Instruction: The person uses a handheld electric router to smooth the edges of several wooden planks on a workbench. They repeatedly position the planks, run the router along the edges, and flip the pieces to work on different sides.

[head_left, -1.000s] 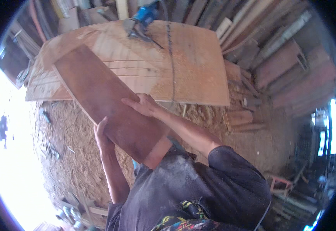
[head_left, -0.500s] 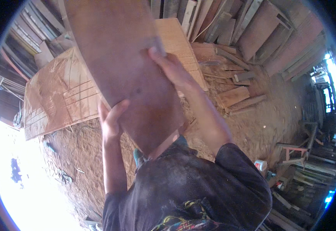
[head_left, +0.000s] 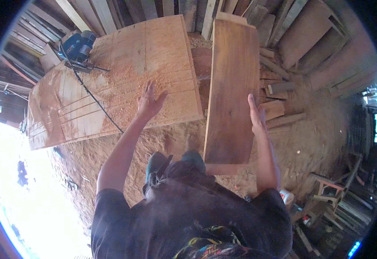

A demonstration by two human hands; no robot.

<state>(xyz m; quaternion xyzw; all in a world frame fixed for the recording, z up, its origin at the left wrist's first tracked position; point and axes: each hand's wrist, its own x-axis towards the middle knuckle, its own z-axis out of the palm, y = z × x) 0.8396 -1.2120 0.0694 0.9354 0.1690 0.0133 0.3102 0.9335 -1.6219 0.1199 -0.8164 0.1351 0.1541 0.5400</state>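
Note:
A long brown wooden board (head_left: 233, 97) lies lengthwise at the right of the workbench, over other wood whose ends show past its far and near ends. My right hand (head_left: 257, 117) is at the board's right edge, a digit along its rim and the other fingers mostly hidden. My left hand (head_left: 150, 102) is empty, fingers spread, above the near part of the pale wooden worktop (head_left: 162, 47). Shavings are scattered around it. At the worktop's far left sits a blue corded power tool (head_left: 79, 48), its dark cord running toward the near edge.
Offcuts (head_left: 279, 88) lie on the dusty ground to the right. Planks (head_left: 106, 17) and panels (head_left: 305, 36) lean along the back. A wooden frame (head_left: 326, 187) and a white container (head_left: 286, 197) stand at the lower right. Bright light floods the left.
The board has gone from being held up in both hands to lying down at the right. My left hand has let go and moved over the worktop. The blue tool has come into sight.

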